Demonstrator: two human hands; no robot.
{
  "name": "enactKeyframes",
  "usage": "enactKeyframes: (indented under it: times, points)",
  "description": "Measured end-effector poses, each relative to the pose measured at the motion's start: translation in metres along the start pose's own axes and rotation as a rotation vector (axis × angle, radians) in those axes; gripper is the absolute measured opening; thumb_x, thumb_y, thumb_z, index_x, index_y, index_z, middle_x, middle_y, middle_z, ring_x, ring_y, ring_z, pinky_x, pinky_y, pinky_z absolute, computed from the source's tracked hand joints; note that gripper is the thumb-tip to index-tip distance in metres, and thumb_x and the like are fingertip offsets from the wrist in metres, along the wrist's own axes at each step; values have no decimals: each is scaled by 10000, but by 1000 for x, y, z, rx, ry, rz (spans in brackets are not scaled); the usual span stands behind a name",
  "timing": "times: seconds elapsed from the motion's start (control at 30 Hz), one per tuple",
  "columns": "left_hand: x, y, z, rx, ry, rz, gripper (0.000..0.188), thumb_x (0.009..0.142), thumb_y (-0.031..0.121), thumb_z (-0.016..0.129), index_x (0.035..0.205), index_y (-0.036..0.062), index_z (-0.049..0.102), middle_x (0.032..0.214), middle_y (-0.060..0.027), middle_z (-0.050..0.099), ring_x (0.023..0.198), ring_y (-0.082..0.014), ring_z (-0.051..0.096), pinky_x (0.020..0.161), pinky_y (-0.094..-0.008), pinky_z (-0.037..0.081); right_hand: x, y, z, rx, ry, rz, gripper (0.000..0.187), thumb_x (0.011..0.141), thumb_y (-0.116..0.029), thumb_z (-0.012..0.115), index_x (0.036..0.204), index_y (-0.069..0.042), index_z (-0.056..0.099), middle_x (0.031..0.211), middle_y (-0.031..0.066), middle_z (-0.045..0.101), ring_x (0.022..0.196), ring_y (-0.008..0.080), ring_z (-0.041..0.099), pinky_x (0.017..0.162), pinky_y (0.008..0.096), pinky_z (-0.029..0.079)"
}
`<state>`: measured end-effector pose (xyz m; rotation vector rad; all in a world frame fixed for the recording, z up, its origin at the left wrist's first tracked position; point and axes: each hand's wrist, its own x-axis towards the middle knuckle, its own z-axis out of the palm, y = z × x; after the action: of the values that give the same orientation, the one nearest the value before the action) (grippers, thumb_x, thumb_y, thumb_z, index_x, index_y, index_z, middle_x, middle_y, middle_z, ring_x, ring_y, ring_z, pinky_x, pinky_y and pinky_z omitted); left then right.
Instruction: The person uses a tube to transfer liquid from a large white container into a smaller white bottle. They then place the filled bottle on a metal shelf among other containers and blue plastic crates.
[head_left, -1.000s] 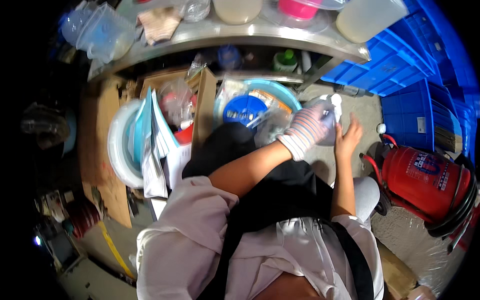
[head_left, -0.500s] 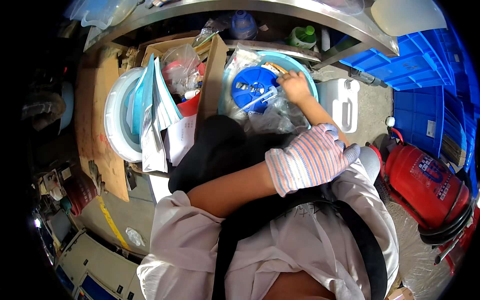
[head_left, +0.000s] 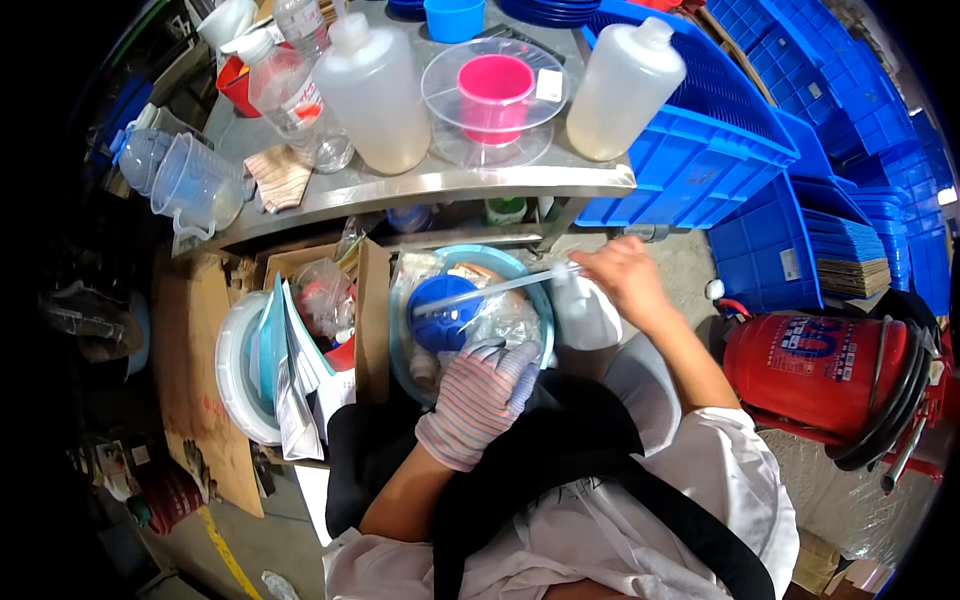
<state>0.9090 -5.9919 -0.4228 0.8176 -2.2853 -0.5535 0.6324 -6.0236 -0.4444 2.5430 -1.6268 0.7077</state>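
My bare right hand [head_left: 628,278] is raised at the right of a light-blue basin [head_left: 548,350], its thumb and fingers closed on one end of a long, thin, translucent plastic tube [head_left: 510,286]. The tube slopes down to the left, its far end in front of a round blue reel-like piece [head_left: 440,318] in the basin. Over the basin's near edge is my left hand [head_left: 478,400] in a striped knit glove with grey fingertips. Its fingers are loosely bent, thumb apart, beside a crumpled clear plastic bag [head_left: 505,318]; I see nothing held in them.
Left of the basin stand an open cardboard box [head_left: 372,330] and a white bucket [head_left: 232,375] with papers. A metal table [head_left: 470,185] ahead carries bottles and a pink cup [head_left: 496,95]. A white jug [head_left: 588,312], blue crates [head_left: 690,170] and a red fire extinguisher [head_left: 820,375] are at the right.
The view has tilted up, showing the tabletop. My right hand has left the basin's far edge and lifted the tube by its end. My left hand has come off my right forearm to the basin.
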Motion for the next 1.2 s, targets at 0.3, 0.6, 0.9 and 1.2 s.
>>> enactKeyframes:
  times: [0.3,0.6,0.9,1.2]
  points:
    - [23,5,16,-82,-234,-112,212,821,76,636,1023,9,643,849,-199,657,785,-377,632,717,-427,505,17,53,-281,-556,433,241,230,878,-106,630,1098,-135,690,752,30,612,768,170,588,796,295,413]
    - [29,14,15,-33,-281,-129,235,874,129,594,1070,5,633,889,-219,664,845,-393,636,767,-456,501,57,69,-317,-912,373,-21,221,884,-168,618,1093,-186,684,783,12,625,768,179,590,828,352,424]
    - [31,14,22,-25,-274,-98,236,849,130,604,1064,36,627,840,-186,660,797,-376,634,742,-453,501,189,4,-336,-1171,39,-220,350,723,-178,661,1069,-163,708,1138,50,636,1194,235,499,1072,469,276]
    - [21,22,26,-46,-268,-40,208,838,140,599,1013,32,629,880,-190,664,822,-361,637,766,-460,494,222,47,-254,-874,-70,-584,227,836,-188,566,988,-246,725,913,-65,647,1052,138,575,1101,531,212]
